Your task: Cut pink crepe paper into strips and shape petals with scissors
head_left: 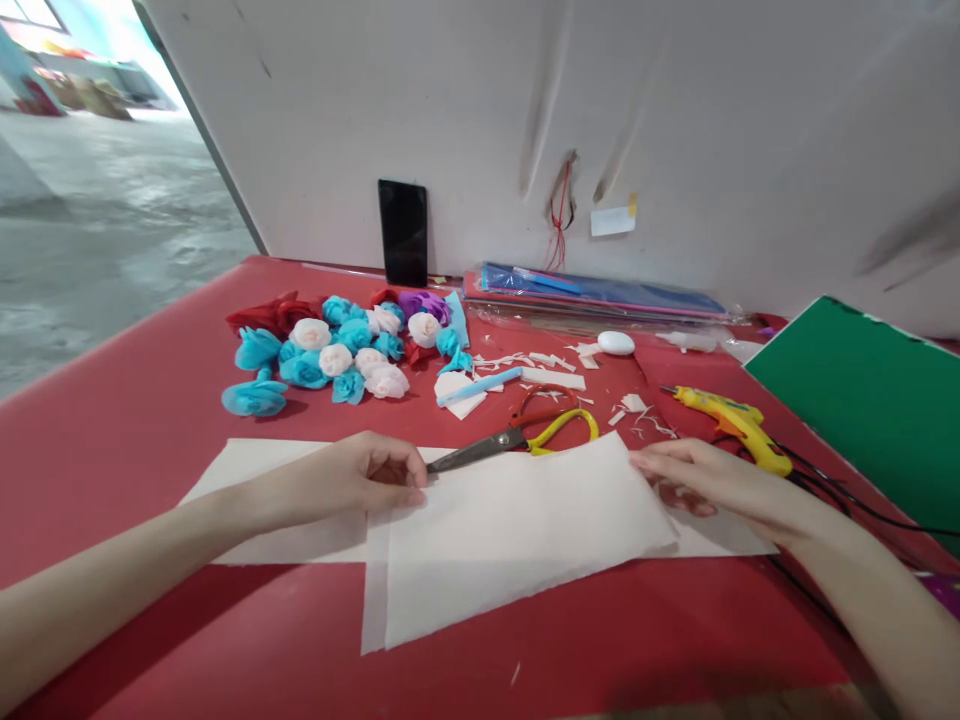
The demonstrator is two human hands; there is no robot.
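A folded white paper sheet (517, 540) lies at a slant in front of me, over a longer white paper strip (300, 540). My left hand (367, 475) pinches the folded sheet's upper left corner between thumb and fingers. At the sheet's right edge, my right hand (712, 485) has its fingertips on the paper, the lower fingers curled and the thumb hidden. Just behind the sheet rest scissors (510, 438) with one red and one yellow handle; their blade tip reaches close to my left fingers.
Blue, white, red and purple paper flowers (337, 345) cluster at back left. Paper scraps (525, 360) and a white oval object (616, 343) lie behind the scissors. A yellow glue gun (731, 420) with a black cord and a green board (870, 410) are rightward. A phone (405, 235) leans against the wall.
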